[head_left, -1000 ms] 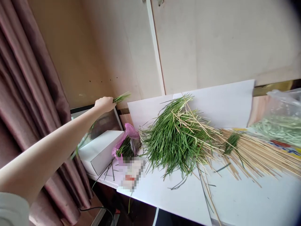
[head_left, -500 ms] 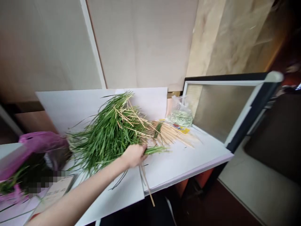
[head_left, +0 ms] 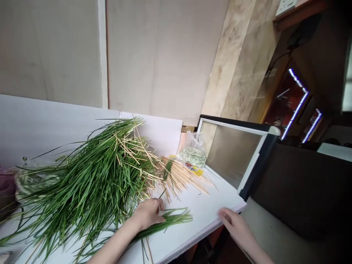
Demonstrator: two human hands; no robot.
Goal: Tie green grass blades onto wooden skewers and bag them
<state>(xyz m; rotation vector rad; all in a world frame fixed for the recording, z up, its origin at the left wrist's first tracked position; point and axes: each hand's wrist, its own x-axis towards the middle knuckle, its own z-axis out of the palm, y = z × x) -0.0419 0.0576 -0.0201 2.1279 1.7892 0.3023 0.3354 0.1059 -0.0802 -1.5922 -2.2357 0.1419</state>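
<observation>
My left hand (head_left: 147,213) lies over a small bunch of green chives (head_left: 177,217) near the table's front edge. Its thumb and forefinger are apart, touching or just above the stalks; the other fingers are partly hidden. My right hand (head_left: 235,224) is at the table's right front corner, slightly blurred, fingers stretched out and nothing visible in them. A large heap of long green chives (head_left: 96,183) fills the left of the table, with several thin wooden sticks (head_left: 139,148) across its top. More sticks (head_left: 185,178) lie spread behind my left hand, a short green bundle (head_left: 167,169) on them.
A clear plastic bag (head_left: 192,152) with pale green contents stands in the back corner. A framed glass partition (head_left: 233,152) borders the table's (head_left: 217,198) right side. Behind the heap, a white board (head_left: 165,135) leans against the wall. A dark chair back (head_left: 297,190) stands at right.
The view has swung right. My right hand has come into view at the table corner. My left hand, earlier closed round the small bunch, has loosened, and the bunch lies on the table.
</observation>
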